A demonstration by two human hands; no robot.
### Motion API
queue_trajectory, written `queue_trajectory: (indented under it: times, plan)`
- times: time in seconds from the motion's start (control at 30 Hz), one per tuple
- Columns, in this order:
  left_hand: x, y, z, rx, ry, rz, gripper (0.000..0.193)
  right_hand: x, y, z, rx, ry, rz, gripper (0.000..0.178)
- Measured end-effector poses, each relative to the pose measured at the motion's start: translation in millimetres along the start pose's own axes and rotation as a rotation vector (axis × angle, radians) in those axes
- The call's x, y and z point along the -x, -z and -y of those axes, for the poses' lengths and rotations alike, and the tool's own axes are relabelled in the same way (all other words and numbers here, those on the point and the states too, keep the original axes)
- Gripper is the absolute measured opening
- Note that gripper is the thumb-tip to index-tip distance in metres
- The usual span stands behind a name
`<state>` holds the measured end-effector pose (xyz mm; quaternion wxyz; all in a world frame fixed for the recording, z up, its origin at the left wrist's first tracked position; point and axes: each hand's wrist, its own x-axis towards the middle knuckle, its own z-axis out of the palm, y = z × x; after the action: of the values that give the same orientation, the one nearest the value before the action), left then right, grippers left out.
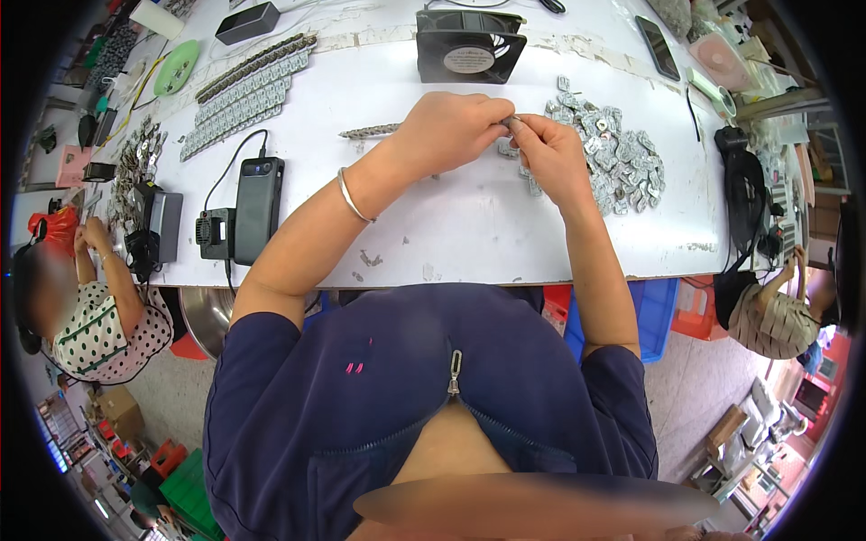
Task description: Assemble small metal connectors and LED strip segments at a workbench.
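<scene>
Both my hands meet over the white table, just in front of a black fan. My left hand [456,133] is closed, thumb and forefinger pinching a small grey metal piece [511,120]. From the other side, the fingertips of my right hand [552,155] close on the same piece; its exact shape is hidden by the fingers. A thin row of small metal pieces [368,132] sticks out to the left from beneath my left hand. Beside my right hand spreads a loose pile of small silver metal pieces [622,160], and a few lie under its fingers.
The fan [470,47] stands beyond my hands. Lined-up rows of metal pieces [244,106] lie at the far left, near a black power bank [259,209] with a cable. A phone [658,47] rests far right. Other people sit on both sides.
</scene>
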<state>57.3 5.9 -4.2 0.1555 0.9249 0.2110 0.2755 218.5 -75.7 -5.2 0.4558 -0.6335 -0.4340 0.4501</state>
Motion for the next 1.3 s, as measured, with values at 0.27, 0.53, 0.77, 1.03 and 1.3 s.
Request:
queue_trajectory:
  times: [0.27, 0.53, 0.77, 1.03, 1.3]
  plan:
    - [-7, 6, 1, 0.190, 0.087, 0.164, 0.049, 6, 8, -13, 0.054, 0.221, 0.009, 0.021]
    - [-8, 28, -1, 0.309, 0.194, 0.376, 0.069, 5, -4, 1, 0.021, 0.200, 0.157, 0.019]
    - [-15, 41, -11, 0.354, 0.279, 0.546, 0.075, 1, -6, 0, 0.198, 0.330, 0.151, 0.018]
    - [-11, 33, -4, 0.424, 0.364, 0.596, 0.067, 6, -10, 10, 0.280, 0.234, 0.203, 0.020]
    - [-12, 49, 8, 0.420, 0.381, 0.613, 0.024, -2, 2, 18, 0.193, 0.148, 0.139, 0.020]
